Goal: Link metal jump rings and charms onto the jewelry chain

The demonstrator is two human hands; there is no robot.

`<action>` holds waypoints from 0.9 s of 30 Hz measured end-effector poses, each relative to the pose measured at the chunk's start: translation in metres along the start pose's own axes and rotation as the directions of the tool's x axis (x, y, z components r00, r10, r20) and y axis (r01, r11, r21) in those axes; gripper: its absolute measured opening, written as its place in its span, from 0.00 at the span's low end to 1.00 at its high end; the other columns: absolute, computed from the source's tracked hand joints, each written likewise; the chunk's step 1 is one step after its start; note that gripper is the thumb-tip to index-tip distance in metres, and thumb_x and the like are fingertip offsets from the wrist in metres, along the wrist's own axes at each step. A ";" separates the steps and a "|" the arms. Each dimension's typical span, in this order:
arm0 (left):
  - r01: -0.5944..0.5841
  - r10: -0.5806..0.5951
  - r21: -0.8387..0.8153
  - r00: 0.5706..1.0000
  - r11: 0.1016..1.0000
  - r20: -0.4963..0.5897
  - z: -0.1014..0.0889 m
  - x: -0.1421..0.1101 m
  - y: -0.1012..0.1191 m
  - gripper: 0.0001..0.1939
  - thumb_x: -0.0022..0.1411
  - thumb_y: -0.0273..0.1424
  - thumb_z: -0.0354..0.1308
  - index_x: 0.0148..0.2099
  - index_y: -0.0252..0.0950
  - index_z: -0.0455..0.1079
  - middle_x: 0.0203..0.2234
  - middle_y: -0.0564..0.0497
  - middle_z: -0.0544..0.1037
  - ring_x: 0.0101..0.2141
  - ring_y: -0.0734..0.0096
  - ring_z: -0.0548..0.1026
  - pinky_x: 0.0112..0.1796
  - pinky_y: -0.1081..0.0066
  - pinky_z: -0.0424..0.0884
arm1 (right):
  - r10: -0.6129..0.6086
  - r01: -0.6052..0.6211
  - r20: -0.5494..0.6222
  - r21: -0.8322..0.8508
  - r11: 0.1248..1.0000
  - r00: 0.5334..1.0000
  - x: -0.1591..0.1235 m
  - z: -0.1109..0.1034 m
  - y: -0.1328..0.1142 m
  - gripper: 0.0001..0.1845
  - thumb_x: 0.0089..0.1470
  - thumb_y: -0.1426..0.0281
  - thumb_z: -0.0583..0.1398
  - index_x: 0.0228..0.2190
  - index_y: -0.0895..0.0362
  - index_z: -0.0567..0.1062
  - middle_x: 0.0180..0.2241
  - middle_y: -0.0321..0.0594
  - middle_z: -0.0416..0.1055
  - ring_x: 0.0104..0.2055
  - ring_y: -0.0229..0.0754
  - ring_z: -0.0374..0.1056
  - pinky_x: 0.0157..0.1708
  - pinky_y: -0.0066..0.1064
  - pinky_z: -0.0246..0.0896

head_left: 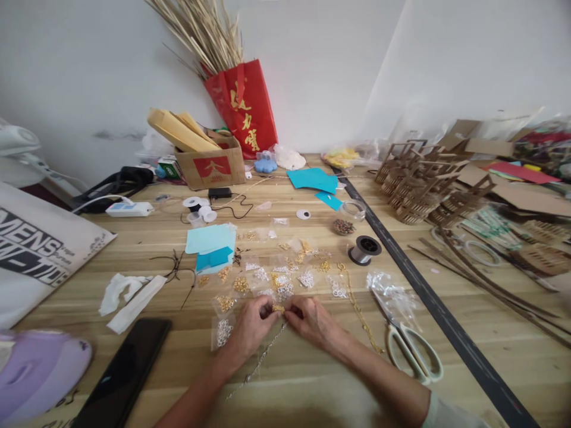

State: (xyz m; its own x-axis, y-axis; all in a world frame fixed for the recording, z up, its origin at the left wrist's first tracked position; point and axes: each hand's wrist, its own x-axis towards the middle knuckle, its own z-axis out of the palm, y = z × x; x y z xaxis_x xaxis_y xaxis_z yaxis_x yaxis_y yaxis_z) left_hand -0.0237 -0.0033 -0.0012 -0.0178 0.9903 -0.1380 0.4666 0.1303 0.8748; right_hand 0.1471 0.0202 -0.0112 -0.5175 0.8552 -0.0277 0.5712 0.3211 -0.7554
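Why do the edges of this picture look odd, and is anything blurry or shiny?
Head view: edges look stretched, likely by a wide lens, as with the rounded lilac plastic object at lower left; head view: the pale grey fabric sleeve is soft; head view: crumpled clear plastic bags glint; head view: the tiny gold pieces between the bare hands are indistinct.
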 end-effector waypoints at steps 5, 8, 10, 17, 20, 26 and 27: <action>-0.008 0.009 0.049 1.000 0.999 -0.021 0.000 0.000 -0.002 0.05 0.46 0.29 0.60 0.22 0.36 0.67 0.16 0.57 0.65 0.21 0.72 0.63 0.25 0.73 0.57 | 0.010 -0.010 0.003 -0.026 1.000 1.000 0.002 0.001 0.000 0.07 0.53 0.77 0.58 0.27 0.60 0.76 0.22 0.37 0.72 0.23 0.35 0.64 0.23 0.24 0.51; 0.014 -0.014 0.044 1.000 0.999 0.008 0.001 0.000 -0.004 0.06 0.47 0.29 0.60 0.31 0.35 0.73 0.18 0.57 0.67 0.21 0.72 0.64 0.26 0.73 0.59 | 0.025 -0.025 0.002 -0.025 0.999 1.000 0.003 0.001 0.000 0.06 0.51 0.78 0.58 0.26 0.60 0.76 0.22 0.37 0.73 0.22 0.35 0.64 0.22 0.23 0.51; 0.023 -0.024 0.044 0.999 0.999 0.023 0.001 0.000 -0.006 0.11 0.48 0.31 0.59 0.36 0.35 0.74 0.18 0.57 0.67 0.22 0.71 0.64 0.26 0.73 0.60 | 0.029 -0.029 0.003 -0.017 0.999 1.000 0.005 0.001 0.000 0.06 0.51 0.78 0.58 0.26 0.60 0.76 0.22 0.36 0.73 0.22 0.35 0.65 0.22 0.23 0.52; 0.012 -0.014 0.056 0.999 0.998 0.038 0.002 0.002 -0.006 0.07 0.50 0.34 0.56 0.25 0.36 0.65 0.18 0.56 0.64 0.23 0.70 0.63 0.26 0.72 0.58 | 0.015 -0.016 0.015 0.058 0.998 1.000 0.009 -0.001 0.001 0.05 0.51 0.79 0.59 0.27 0.61 0.76 0.21 0.36 0.73 0.22 0.35 0.66 0.23 0.23 0.56; 0.015 -0.017 0.069 0.999 0.997 0.036 0.002 0.002 -0.005 0.07 0.49 0.34 0.56 0.24 0.37 0.64 0.17 0.57 0.64 0.22 0.71 0.63 0.26 0.72 0.57 | 0.018 -0.021 0.025 0.098 0.995 1.000 0.008 -0.002 0.000 0.05 0.51 0.79 0.59 0.28 0.61 0.76 0.22 0.36 0.73 0.23 0.35 0.67 0.24 0.22 0.57; 0.029 -0.031 0.065 0.999 0.997 0.034 0.000 0.001 -0.005 0.05 0.49 0.33 0.57 0.26 0.36 0.68 0.16 0.58 0.64 0.21 0.71 0.63 0.25 0.73 0.57 | 0.044 -0.051 0.049 0.141 0.989 0.998 0.009 -0.006 -0.003 0.07 0.49 0.81 0.58 0.26 0.60 0.75 0.19 0.33 0.69 0.22 0.33 0.64 0.22 0.22 0.55; 0.030 -0.032 0.065 0.999 0.997 0.032 0.000 0.001 -0.005 0.06 0.49 0.33 0.57 0.25 0.36 0.68 0.15 0.58 0.64 0.21 0.72 0.63 0.25 0.73 0.57 | 0.050 -0.059 0.057 0.148 0.987 0.997 0.009 -0.007 -0.003 0.07 0.49 0.81 0.57 0.26 0.60 0.75 0.19 0.32 0.68 0.21 0.33 0.62 0.22 0.22 0.54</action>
State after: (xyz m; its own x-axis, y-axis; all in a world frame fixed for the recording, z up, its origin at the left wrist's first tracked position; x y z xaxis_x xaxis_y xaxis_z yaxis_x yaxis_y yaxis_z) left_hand -0.0257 -0.0026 -0.0058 -0.0042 0.9835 -0.1808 0.5221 0.1563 0.8384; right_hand 0.1448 0.0301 -0.0045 -0.5238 0.8456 -0.1034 0.4998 0.2067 -0.8411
